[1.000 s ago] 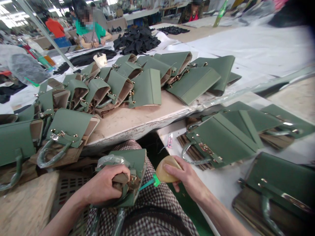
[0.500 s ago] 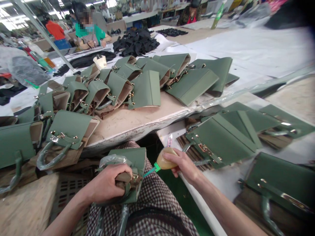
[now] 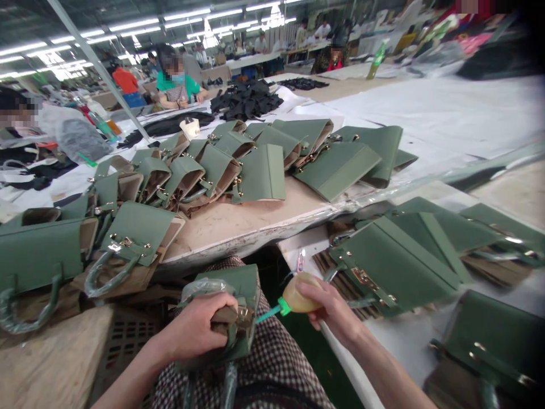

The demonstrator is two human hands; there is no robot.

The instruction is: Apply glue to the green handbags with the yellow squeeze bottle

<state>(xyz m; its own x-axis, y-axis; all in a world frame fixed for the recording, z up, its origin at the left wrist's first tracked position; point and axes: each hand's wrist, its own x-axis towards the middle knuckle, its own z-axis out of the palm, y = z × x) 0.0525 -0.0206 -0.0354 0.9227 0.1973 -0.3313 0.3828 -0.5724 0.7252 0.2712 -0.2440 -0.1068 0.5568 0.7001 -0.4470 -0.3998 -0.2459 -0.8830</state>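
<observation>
On my lap, over a checked cloth, rests a green handbag with brown lining and plastic-wrapped handles. My left hand is closed around the bag's bunched lining and edge. My right hand grips a yellowish squeeze bottle with a green cap and a thin teal nozzle. The nozzle points left and its tip is at the bag's right edge; whether it touches the bag I cannot tell. Part of the bag is hidden behind my left hand.
Several green bags stand and lie on the table ahead. More green bags lie on a white surface to my right. At the lower left are a wooden board and a dark plastic crate. Other people work farther back.
The view has tilted up, so the scene sits lower and slightly right in the picture. Both hands keep their hold, and the nozzle remains by the bag's right edge.
</observation>
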